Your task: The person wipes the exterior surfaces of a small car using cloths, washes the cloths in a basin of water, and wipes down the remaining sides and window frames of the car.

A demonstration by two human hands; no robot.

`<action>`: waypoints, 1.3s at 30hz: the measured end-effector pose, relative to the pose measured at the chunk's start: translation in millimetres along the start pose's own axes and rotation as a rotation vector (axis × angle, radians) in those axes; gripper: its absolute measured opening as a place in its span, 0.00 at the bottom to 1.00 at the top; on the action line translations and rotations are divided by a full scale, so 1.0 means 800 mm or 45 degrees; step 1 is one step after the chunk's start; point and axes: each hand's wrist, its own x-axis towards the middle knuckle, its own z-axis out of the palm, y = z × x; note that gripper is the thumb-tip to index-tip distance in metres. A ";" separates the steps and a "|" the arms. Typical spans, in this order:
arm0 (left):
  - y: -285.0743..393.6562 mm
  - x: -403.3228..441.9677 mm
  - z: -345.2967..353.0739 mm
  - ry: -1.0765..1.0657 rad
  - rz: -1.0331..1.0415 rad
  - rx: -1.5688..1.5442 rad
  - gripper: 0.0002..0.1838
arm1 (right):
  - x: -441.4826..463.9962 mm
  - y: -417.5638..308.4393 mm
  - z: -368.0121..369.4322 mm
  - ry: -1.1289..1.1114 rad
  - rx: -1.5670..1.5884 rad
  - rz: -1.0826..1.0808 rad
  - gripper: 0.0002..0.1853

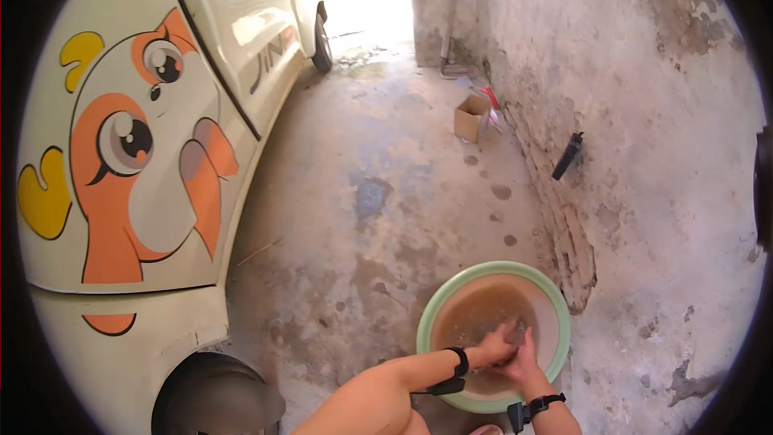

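Note:
A round basin with a pale green rim [428,306] stands on the floor at the lower right, holding brownish water [477,314]. My left hand [494,346] and my right hand [523,362] meet over the water, inside the rim. Their fingers are closed together around a small greyish patch, too unclear to name. Black bands circle both wrists, with a dark box-shaped piece at the right one.
A pale vehicle with a cartoon animal picture [153,169] lines the left side. The peeling wall [644,217] rises close on the right, with a black object [568,156] against it. An open cardboard box [471,122] sits farther along the stained concrete floor [322,217].

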 end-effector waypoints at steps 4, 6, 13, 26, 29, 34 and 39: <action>0.052 -0.012 0.035 0.061 0.203 0.232 0.23 | 0.020 -0.011 -0.039 0.061 -0.010 -0.317 0.40; 0.097 -0.041 0.022 0.022 0.260 0.327 0.22 | 0.024 -0.015 -0.050 0.154 -0.058 -0.422 0.39; 0.046 0.020 -0.032 0.217 0.225 0.691 0.19 | 0.047 -0.014 -0.043 0.274 -0.357 -0.559 0.29; -0.077 0.055 -0.048 -0.462 0.501 1.949 0.31 | 0.027 0.007 -0.014 0.337 -2.789 -0.180 0.41; 0.011 0.021 -0.079 -0.370 0.202 1.794 0.29 | 0.018 0.000 -0.007 0.409 -2.048 -0.175 0.37; 0.009 0.030 -0.047 -0.128 -0.094 0.832 0.20 | 0.011 -0.005 -0.003 0.171 -0.376 -0.107 0.37; 0.043 0.016 0.006 0.075 0.370 0.256 0.13 | 0.030 -0.008 -0.029 -0.247 0.073 -0.229 0.35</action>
